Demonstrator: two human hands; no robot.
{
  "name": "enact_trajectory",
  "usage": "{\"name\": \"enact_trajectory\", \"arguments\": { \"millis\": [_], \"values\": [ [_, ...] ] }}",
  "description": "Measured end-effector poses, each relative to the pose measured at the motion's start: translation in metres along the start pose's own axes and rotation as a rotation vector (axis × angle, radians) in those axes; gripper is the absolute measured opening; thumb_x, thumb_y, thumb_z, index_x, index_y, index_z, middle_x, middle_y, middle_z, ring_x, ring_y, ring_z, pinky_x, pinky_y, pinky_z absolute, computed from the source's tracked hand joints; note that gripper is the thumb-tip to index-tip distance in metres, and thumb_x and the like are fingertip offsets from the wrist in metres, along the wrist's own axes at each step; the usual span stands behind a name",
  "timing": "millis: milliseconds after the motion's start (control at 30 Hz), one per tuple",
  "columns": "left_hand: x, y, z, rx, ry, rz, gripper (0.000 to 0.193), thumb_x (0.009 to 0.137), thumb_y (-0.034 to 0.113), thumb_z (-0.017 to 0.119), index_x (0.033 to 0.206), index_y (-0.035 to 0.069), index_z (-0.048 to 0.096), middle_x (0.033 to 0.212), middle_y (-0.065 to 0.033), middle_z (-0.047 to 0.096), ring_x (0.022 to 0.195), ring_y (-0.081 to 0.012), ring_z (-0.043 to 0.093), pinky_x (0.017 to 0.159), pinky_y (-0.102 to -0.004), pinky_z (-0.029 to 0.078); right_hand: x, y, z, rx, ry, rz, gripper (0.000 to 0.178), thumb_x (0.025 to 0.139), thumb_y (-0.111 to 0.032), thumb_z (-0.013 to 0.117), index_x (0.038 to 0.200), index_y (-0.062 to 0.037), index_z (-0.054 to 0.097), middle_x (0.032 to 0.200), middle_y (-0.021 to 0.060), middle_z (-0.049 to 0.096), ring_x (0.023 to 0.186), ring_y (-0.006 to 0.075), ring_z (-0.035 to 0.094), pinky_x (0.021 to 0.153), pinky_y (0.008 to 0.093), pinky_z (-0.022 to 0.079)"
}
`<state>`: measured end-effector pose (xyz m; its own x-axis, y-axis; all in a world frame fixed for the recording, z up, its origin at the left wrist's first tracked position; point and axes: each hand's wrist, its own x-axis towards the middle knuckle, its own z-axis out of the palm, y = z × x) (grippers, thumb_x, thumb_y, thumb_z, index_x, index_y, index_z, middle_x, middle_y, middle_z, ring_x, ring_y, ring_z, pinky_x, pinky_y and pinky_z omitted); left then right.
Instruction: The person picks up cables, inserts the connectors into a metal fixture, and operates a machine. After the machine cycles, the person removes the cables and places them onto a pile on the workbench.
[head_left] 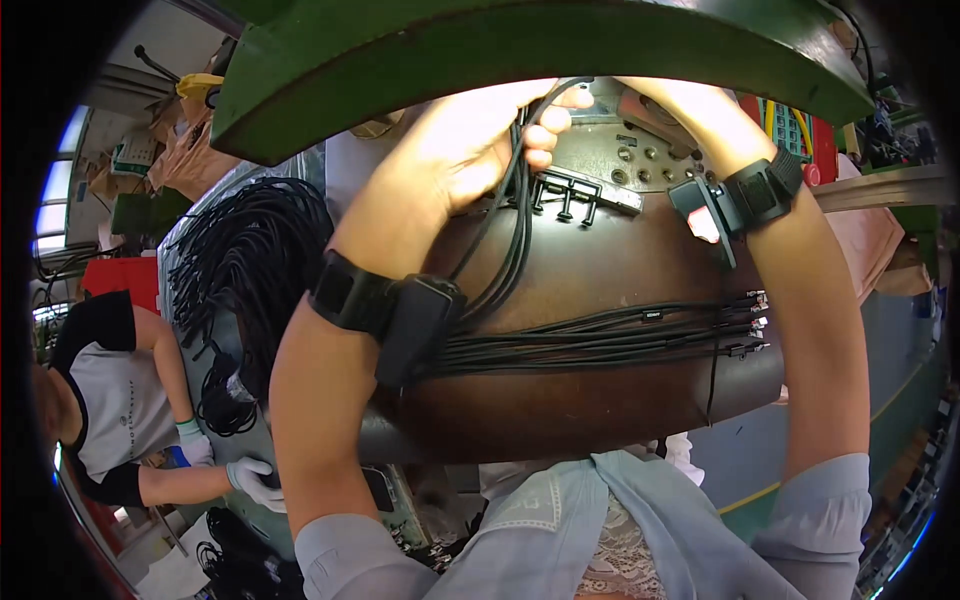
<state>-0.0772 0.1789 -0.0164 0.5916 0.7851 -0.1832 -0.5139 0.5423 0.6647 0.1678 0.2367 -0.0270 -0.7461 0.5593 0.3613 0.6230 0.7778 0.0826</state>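
My left hand [490,140] is closed around several black cables [515,240], its fingers curled over them under the bright light. The cables hang down from the hand and bend left behind the device on my left wrist. My right forearm [720,125] reaches up beneath the green machine frame [540,45], which hides the right hand's fingers. Beside my left fingers, a metal block with black clamp-like pins [575,195] sits by a metal plate with round holes [640,165]. A bundle of black cables with metal connector ends [610,335] lies across the brown work surface [600,270].
A large heap of black cables [250,240] lies on the left side table. A co-worker in white gloves [255,480] is there, with more coiled cables [235,560] below. At the right back are a red bin [820,140] and a wooden bar [880,188].
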Motion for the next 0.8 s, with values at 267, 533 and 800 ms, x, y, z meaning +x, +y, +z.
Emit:
{"name": "enact_trajectory", "arguments": {
  "millis": [267,533,800],
  "values": [
    [0.003,-0.006,-0.031,2.281,0.527,1.057,0.025,0.079,0.013,0.064,0.103,0.006,0.062,0.085,-0.0095,0.065,0.073,-0.0244,0.062,0.065,-0.0328,0.050,0.027,-0.038,0.020,0.076,0.231,-0.050,0.033,0.074,-0.008,0.057,0.107,-0.0096,0.060,0.084,0.0116,0.065,0.070,0.0275,0.063,0.062,0.0357,0.052],
    [-0.002,-0.009,-0.034,2.367,0.497,0.902,0.015,0.079,0.011,0.058,0.090,0.003,0.064,0.088,-0.0141,0.063,0.080,-0.0266,0.061,0.073,-0.0363,0.049,0.025,-0.016,0.025,0.521,-0.053,0.413,0.030,0.079,-0.026,0.065,0.102,-0.0069,0.063,0.087,0.0098,0.065,0.076,0.0222,0.062,0.069,0.0326,0.049],
    [-0.013,0.001,-0.022,2.140,0.503,0.726,0.054,0.075,0.009,0.065,0.126,0.005,0.046,0.111,-0.0182,0.059,0.103,-0.0298,0.058,0.084,-0.0353,0.047,0.027,0.002,0.032,0.420,0.082,0.254,0.046,0.079,-0.029,0.066,0.116,-0.0047,0.056,0.105,0.0162,0.061,0.094,0.0247,0.060,0.085,0.0335,0.045]
  ]
}}
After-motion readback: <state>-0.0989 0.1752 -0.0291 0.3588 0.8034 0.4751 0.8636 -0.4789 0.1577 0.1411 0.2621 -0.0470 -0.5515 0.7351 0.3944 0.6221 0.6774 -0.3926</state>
